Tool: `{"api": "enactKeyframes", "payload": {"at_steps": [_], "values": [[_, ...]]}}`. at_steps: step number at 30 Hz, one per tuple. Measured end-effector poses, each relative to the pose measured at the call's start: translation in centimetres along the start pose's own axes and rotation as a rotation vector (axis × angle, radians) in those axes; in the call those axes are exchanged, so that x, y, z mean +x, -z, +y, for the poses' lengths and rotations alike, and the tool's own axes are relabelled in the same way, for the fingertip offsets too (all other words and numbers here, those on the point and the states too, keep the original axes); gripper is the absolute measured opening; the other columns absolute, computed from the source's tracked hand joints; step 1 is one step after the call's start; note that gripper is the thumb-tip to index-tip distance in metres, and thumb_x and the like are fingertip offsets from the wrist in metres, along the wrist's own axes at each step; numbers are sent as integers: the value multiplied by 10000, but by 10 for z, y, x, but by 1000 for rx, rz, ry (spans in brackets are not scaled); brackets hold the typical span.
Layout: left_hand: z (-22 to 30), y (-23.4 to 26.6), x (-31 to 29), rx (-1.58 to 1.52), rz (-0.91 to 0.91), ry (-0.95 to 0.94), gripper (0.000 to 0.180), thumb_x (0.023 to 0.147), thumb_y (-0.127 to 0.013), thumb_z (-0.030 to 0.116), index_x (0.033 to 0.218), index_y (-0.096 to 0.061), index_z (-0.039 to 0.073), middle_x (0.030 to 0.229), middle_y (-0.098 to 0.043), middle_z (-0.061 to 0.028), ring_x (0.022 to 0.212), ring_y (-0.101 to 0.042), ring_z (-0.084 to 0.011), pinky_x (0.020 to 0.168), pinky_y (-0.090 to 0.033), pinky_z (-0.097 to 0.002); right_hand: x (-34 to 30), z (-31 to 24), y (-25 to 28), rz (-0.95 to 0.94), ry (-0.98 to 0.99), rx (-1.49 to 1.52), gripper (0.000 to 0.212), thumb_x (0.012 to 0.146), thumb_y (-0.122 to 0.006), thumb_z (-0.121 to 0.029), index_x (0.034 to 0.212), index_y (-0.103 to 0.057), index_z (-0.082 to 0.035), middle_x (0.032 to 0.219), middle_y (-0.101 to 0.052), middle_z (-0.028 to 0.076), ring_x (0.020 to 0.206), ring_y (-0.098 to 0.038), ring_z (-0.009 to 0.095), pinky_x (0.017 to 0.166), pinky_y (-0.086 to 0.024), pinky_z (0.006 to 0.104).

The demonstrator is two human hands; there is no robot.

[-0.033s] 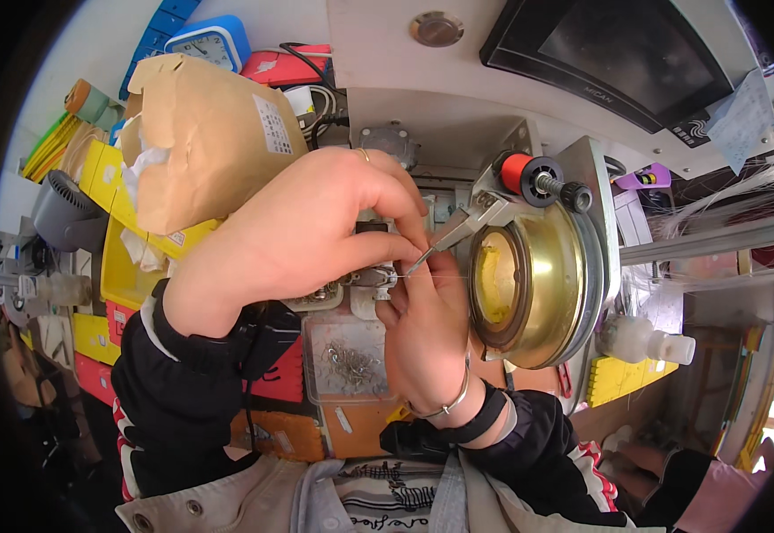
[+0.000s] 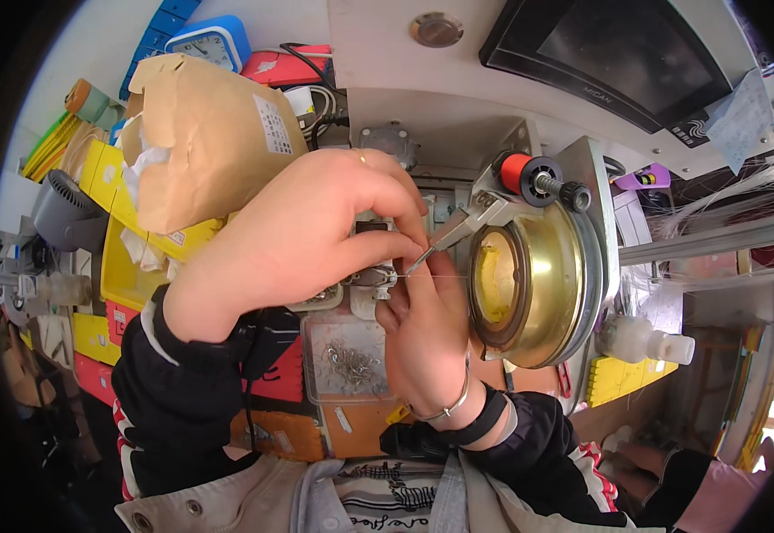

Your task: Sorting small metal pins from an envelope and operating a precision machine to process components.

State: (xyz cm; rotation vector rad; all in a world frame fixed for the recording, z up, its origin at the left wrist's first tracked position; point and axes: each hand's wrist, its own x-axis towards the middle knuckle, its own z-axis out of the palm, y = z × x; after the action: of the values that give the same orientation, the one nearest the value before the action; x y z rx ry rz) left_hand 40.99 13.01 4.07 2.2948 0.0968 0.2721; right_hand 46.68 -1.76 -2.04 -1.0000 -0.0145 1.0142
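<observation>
My left hand [image 2: 316, 222] reaches across from the left, thumb and index finger pinched together, and its fingertips meet those of my right hand [image 2: 431, 333]. The right fingers are bent and closed too; whatever lies between the fingertips is too small to make out. A thin pale line runs from a small metal holder [image 2: 372, 277] on the machine past the right fingers toward a large brass-coloured wheel [image 2: 551, 284]. Close above the fingertips points a slim metal arm [image 2: 476, 222]. Below the holder, a clear tray [image 2: 313, 382] contains a pile of small curved metal pieces [image 2: 351, 366].
A red spool [image 2: 520, 173] sits above the wheel, with a dark screen [image 2: 627, 58] behind. Left stand a brown paper bag [image 2: 218, 133], a yellow bin [image 2: 129, 280] and a blue clock [image 2: 209, 44]. A clear bottle [image 2: 636, 340] and pale strands [image 2: 734, 195] are right; another person [image 2: 707, 493] is lower right.
</observation>
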Motion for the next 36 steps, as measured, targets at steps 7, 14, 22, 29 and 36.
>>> {"api": "enactKeyframes", "payload": {"at_steps": [7, 14, 22, 29, 36], "values": [[34, -38, -62, 248, 424, -338, 167, 727, -785, 103, 886, -752, 143, 1052, -664, -20, 976, -624, -212, 739, -486, -377, -42, -9, 34, -366, -166, 97, 238, 1053, -458, -291, 1034, -549, -71, 766, -429, -52, 593, -323, 28, 527, -257, 208], [36, -83, -83, 440, 684, -340, 274, 713, -743, 179, 983, -765, 221, 1127, -661, 38, 1171, -557, -296, 975, -443, -455, -50, -25, 45, -503, -242, 62, 123, 1036, -537, -188, 980, -544, -79, 831, -528, -54, 723, -445, 13, 629, -364, 182], [19, -84, -77, 546, 508, -289, 196, 732, -728, 172, 926, -747, 187, 1066, -728, 42, 1190, -616, -292, 1128, -338, -478, -64, -51, 79, -632, -234, -583, 102, 992, -611, -116, 1037, -604, -25, 868, -568, -41, 772, -484, 7, 635, -384, 193], [21, -83, -82, 341, 502, -299, 216, 792, -755, 71, 971, -656, 141, 949, -747, -9, 1185, -626, -357, 1102, -354, -519, -63, -51, 100, -542, 723, -1802, 454, 806, -689, -127, 1254, -620, -154, 887, -645, 11, 788, -643, 170, 616, -530, 303], [15, -83, -75, 377, 527, -326, 156, 831, -685, 9, 961, -666, 94, 874, -713, -46, 1205, -598, -428, 1094, -358, -551, -40, -20, 91, -673, 1014, -1946, 346, 781, -651, -181, 1126, -674, -155, 859, -613, -19, 798, -629, 144, 627, -524, 287]]}}
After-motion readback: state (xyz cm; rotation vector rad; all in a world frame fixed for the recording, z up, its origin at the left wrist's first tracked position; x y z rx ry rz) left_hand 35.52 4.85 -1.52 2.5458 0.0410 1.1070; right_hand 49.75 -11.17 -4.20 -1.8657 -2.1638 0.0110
